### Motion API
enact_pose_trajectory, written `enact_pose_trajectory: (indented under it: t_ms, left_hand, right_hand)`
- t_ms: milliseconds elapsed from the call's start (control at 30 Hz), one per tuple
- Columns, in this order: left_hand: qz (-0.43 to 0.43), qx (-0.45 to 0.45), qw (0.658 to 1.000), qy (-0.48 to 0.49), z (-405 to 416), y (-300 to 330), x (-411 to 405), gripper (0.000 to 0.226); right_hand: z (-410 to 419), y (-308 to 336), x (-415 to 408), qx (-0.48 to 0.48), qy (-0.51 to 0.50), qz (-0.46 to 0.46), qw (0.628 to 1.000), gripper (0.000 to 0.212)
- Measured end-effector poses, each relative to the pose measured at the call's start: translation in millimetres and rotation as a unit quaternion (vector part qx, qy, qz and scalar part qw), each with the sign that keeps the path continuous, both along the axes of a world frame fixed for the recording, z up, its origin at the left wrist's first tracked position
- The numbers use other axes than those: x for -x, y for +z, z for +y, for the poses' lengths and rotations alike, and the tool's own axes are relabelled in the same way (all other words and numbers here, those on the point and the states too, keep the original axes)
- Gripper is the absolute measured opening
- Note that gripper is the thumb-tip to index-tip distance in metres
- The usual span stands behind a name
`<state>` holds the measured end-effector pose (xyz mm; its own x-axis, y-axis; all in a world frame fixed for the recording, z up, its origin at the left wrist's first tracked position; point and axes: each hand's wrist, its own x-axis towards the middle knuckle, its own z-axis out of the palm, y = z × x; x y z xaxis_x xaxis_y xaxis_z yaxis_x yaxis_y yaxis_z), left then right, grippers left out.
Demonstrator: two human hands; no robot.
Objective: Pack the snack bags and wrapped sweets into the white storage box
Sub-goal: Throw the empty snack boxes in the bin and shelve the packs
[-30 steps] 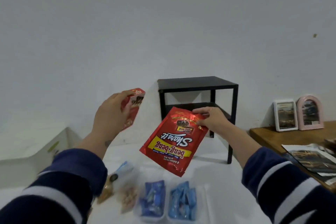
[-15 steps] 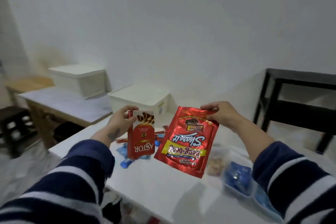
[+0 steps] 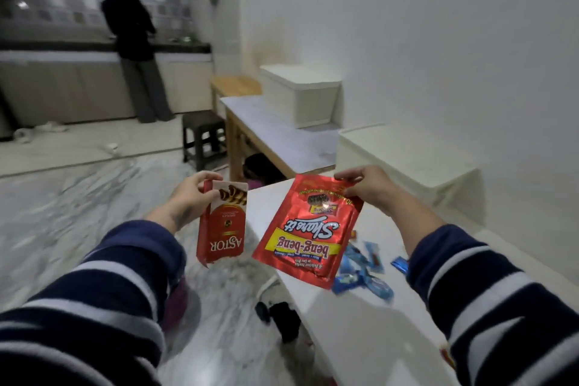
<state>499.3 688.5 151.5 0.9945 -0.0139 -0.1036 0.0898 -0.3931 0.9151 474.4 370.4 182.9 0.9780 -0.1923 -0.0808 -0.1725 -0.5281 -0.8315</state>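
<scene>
Left hand (image 3: 191,194) gripping Astor box (image 3: 223,226); right hand (image 3: 366,186) pinching Beng-Beng bag (image 3: 308,229) top, both dangling below.

A red Astor box (image 3: 221,226) and red Beng-Beng bag (image 3: 308,232) hang upside down; blue wrapped sweets (image 3: 363,273) lie scattered.

The left hand (image 3: 191,197) holds the Astor box (image 3: 223,224) left of the Beng-Beng bag (image 3: 308,230), which hangs from the right hand (image 3: 368,186) above the bench (image 3: 354,332). Wrapped sweets (image 3: 365,269) lie on the bench behind the bag. The storage box (image 3: 407,166) sits farther back, another box (image 3: 300,97) beyond it.
</scene>
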Motion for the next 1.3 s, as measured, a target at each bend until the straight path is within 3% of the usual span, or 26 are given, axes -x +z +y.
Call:
enact_pose_trajectory:
  t_ms: [333,600,833,1067,1300]
  left_hand:
    - [0.042,0.006,0.984,0.175,183.3,-52.5,-65.7,0.027]
    - [0.081,0.033,0.968,0.234,298.2,-113.6,-165.9,0.026]
    - [0.108,0.048,0.95,0.289,342.0,-183.6,-231.6,0.025]
    - [0.143,0.006,0.93,0.338,368.8,-264.1,-283.1,0.027]
    - [0.179,-0.001,0.917,0.356,381.5,-375.8,-331.3,0.024]
  right_hand:
    - [185.2,-48.2,-171.4,0.015,0.145,0.05,0.988,0.034]
    - [319.6,-120.3,-287.3,0.012,0.094,0.075,0.993,0.036]
    - [397.9,-185.6,-355.3,0.083,0.057,0.093,0.991,0.038]
    - [459.7,-271.8,-422.9,0.105,0.068,0.13,0.984,0.046]
    - [513.7,-394.3,-452.7,0.141,0.104,0.106,0.979,0.047]
